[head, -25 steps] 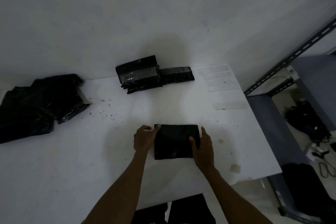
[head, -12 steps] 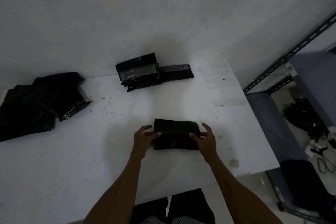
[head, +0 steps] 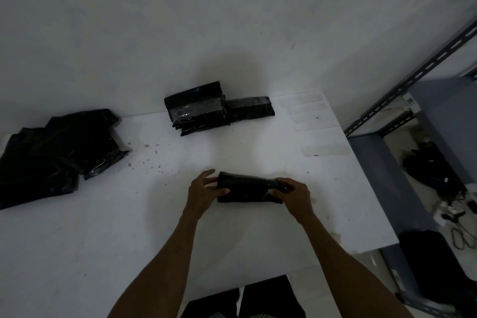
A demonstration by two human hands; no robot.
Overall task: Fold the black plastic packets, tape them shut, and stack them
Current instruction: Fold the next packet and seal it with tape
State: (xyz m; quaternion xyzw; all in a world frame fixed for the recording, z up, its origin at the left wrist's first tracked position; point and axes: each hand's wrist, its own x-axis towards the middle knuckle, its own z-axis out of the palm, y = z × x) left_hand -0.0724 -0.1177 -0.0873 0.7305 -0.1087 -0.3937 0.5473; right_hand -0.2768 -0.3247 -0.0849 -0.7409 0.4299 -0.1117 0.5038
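Table: white, fills the lower view, far edge against a pale wall.

Heap of black packets: I log it at 9 o'clock on the table. It is loose, unfolded and glossy, and runs out of view.

Metal rack: grey, slotted, standing off the table at 3 o'clock.

Stack of folded packets: at 12 o'clock, against the wall. The top one carries a shiny band of clear tape. A single folded packet lies touching the stack's 3 o'clock side.

Working packet: near 6 o'clock, a narrow black bundle lying crosswise. I cannot tell whether it rests on the table or sits just above it.

Left hand: grips the bundle's 9 o'clock end, thumb across the top face, fingers spread behind the far edge.

Right hand: clamped on the 3 o'clock end, fingers curled over the top.

Tape strips: clear, in a row at 1 o'clock. A lone strip lies apart, nearer 2 o'clock.
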